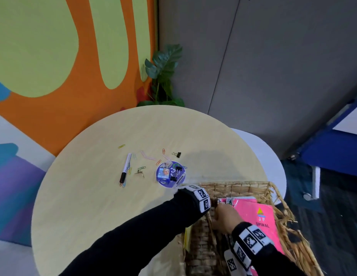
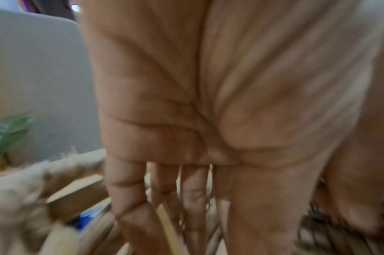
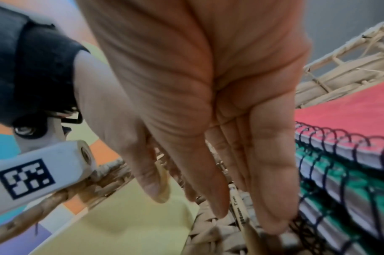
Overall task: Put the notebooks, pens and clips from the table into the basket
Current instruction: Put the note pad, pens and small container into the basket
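Nearest, reaches down inside the basket (image 1: pixel 233 185) with the right hand (image 3: pixel 208 103), fingers straight, pointing at the woven floor, gripping nothing. Hovers just over a pen (image 3: pixel 239 212) lying there; cannot tell whether touching. Has the spiral notebooks (image 3: pixel 339 172) stacked just to that hand's right. Holds the left hand (image 2: pixel 208 103) flat-fingered and empty at the basket wall, beside the right hand. Leaves, well beyond the left hand on the table (image 1: pixel 94 216), a second pen (image 1: pixel 125 169), loose paper clips (image 1: pixel 141 168) and binder clips (image 1: pixel 177 154), some on a round blue disc (image 1: pixel 162 182). Could snag a finger on the frayed rim while pulling out and drag the basket. Could scatter the thin clips with a sweeping grab, or lose them through the open weave.
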Available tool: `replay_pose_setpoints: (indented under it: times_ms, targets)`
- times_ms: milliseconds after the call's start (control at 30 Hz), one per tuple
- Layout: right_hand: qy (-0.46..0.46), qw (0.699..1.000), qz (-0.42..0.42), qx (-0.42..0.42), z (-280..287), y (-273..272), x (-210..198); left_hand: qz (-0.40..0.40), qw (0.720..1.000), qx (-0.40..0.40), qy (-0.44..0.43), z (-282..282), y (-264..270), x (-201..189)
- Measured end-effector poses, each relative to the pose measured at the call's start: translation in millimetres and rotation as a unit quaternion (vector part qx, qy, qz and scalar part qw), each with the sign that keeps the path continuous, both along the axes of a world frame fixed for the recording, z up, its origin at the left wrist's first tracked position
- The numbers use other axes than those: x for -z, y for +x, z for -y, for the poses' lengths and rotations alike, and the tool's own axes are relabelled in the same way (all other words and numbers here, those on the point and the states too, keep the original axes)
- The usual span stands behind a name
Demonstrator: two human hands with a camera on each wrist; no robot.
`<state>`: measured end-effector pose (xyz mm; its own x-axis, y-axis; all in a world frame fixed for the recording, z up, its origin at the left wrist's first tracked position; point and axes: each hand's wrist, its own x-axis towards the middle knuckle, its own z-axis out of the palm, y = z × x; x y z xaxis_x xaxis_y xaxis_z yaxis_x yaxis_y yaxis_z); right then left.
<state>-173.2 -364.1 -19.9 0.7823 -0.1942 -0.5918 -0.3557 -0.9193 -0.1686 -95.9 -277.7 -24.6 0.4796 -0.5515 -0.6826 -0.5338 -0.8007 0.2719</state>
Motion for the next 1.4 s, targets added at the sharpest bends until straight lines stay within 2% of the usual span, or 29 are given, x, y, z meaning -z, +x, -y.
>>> replay_pose_setpoints:
  times_ms: [67,100,167,233,300,400,500,633,767,900,1000,1033,1200,1267,1400]
  targets:
    - [0.011,1.0,-0.006,-0.005,2,-2,3,-0.021,0.999,0.016,-0.023,3,-8,-32]
    - [0.018,1.0,-0.007,-0.008,4,-2,4,-0.006,0.999,0.015,-0.038,3,-5,-37]
    - [0.024,1.0,-0.005,-0.01,7,-2,-2,0.001,0.996,-0.046,-0.08,-9,5,-48]
    - [0.009,0.999,0.026,-0.021,10,9,-18,0.031,0.972,-0.134,-0.188,-38,22,-50]
    - [0.003,0.996,0.087,-0.034,10,32,-43,0.098,0.935,-0.213,-0.267,-74,38,-46]
    - [0.015,0.982,0.174,-0.065,-6,82,-76,0.153,0.893,-0.337,-0.257,-129,63,-20]
    - [0.034,0.974,0.164,-0.155,-39,139,-75,0.161,0.871,-0.416,-0.207,-178,78,9]
    - [-0.007,0.957,0.032,-0.289,-92,200,-53,0.161,0.847,-0.486,-0.142,-216,89,33]
    - [-0.084,0.915,-0.064,-0.39,-118,234,1,0.171,0.835,-0.511,-0.113,-232,100,50]
    - [-0.122,0.898,-0.13,-0.402,-112,261,77,0.174,0.833,-0.517,-0.099,-234,113,56]
    - [-0.13,0.881,-0.139,-0.432,-114,266,90,0.171,0.841,-0.505,-0.089,-230,124,55]
    - [-0.133,0.887,-0.128,-0.423,-115,265,81,0.169,0.845,-0.501,-0.078,-229,126,55]
    - [-0.085,0.926,-0.034,-0.367,-119,243,-25,0.145,0.861,-0.486,-0.042,-222,135,52]
    - [-0.045,0.94,0.004,-0.337,-104,230,-59,0.153,0.861,-0.484,-0.032,-219,136,49]
    - [0.033,0.948,0.091,-0.304,-61,173,-115,0.184,0.852,-0.489,-0.036,-229,138,41]
